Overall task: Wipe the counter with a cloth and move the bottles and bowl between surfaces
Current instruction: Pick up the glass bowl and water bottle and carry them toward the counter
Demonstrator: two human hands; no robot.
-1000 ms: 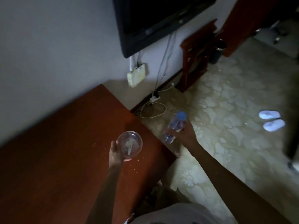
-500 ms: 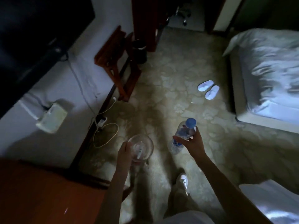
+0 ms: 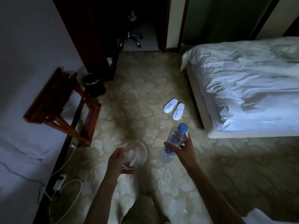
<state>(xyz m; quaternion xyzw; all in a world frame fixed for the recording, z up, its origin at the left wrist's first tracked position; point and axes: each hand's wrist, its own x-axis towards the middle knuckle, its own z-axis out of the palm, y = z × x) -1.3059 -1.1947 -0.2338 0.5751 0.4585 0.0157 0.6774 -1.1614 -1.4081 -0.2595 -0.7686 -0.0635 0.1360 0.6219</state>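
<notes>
My left hand (image 3: 115, 160) grips the near rim of a clear glass bowl (image 3: 136, 153), held level over the carpet with a small white item lying inside it. My right hand (image 3: 182, 150) is wrapped around the middle of a clear plastic water bottle (image 3: 174, 139) with a blue cap, tilted so the cap points up and away. Both are carried in the air in front of me, about a hand's width apart. No counter or cloth is in view.
A wooden luggage rack (image 3: 59, 102) stands against the left wall, with a black bin (image 3: 94, 84) behind it. White cables and a power strip (image 3: 60, 183) lie along the skirting. White slippers (image 3: 174, 108) sit beside the bed (image 3: 246, 88). Patterned carpet (image 3: 137, 97) stretches ahead to a doorway.
The view has swung right, away from the red-brown counter and the TV wall, toward the open floor and the bed. Both hands still carry the bowl and the bottle.
</notes>
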